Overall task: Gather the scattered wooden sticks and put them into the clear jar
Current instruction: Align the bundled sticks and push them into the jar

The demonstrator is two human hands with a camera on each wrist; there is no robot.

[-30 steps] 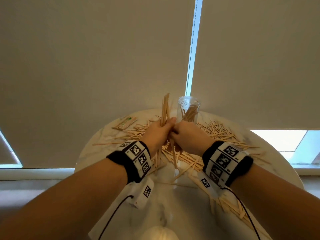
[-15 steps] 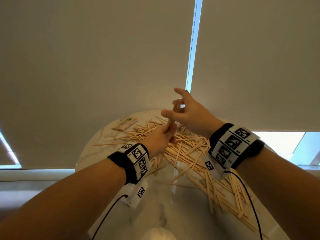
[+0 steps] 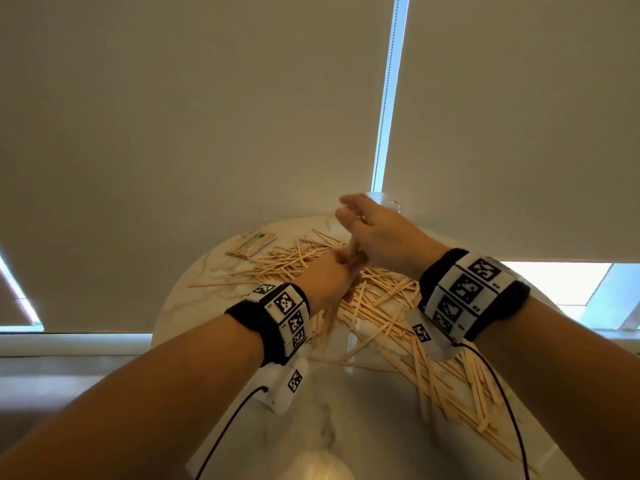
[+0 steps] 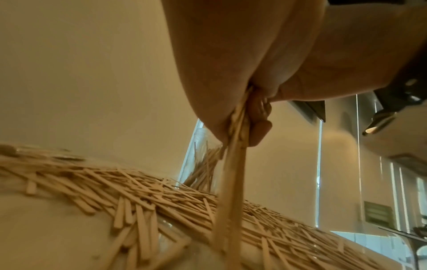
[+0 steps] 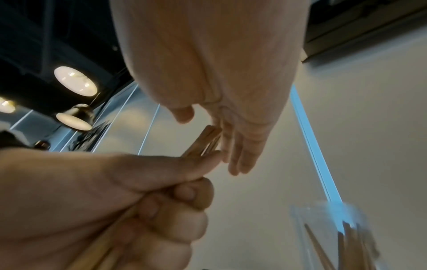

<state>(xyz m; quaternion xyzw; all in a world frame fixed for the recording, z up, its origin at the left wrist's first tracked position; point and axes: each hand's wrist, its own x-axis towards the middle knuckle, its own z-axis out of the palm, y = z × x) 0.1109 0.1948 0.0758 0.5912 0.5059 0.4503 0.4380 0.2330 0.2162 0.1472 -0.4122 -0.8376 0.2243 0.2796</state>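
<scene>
My left hand point(image 3: 330, 277) grips an upright bundle of wooden sticks point(image 3: 354, 251) in a fist over the pile; the left wrist view shows the bundle point(image 4: 233, 164) hanging down from that fist toward the table. My right hand point(image 3: 360, 220) is above it, fingers straight, and its palm side touches the stick tops point(image 5: 208, 138). The clear jar point(image 3: 389, 199) stands just behind the right hand, mostly hidden, with several sticks leaning inside it point(image 4: 203, 162). Many loose sticks point(image 3: 381, 306) lie scattered over the round marble table point(image 3: 329, 417).
A small wrapped packet of sticks point(image 3: 251, 245) lies at the table's far left. Loose sticks spread to the right front edge point(image 3: 467, 393). Closed roller blinds point(image 3: 207, 116) hang right behind the table. Cables run from both wristbands.
My right hand let go of the bundle, rose with fingers spread, and now comes down flat onto the stick tops. The bundle sticks out less above my left fist.
</scene>
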